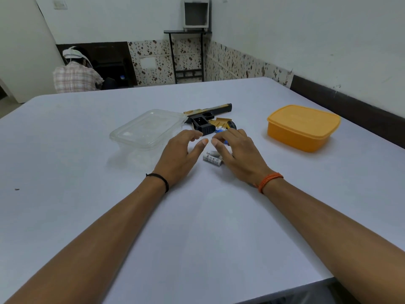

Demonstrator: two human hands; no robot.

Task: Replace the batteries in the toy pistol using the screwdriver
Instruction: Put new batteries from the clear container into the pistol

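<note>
Two bare forearms in view, no sleeves visible. Left hand (182, 154): bare, no rings seen; a thin black thread band (161, 180) circles the wrist. Right hand (237, 154): bare, no rings seen; several turns of orange thread (270, 181) are wound around the wrist. No gloves or watch.

Open tabletop (208, 216) is lying between the forearms, giving free passage. Ahead, a clear plastic container (145, 130) is blocking the left and an orange lidded box (303, 127) the right. Between them, the toy pistol (206, 117) and loose batteries (212, 159) are crowding the gap.
</note>
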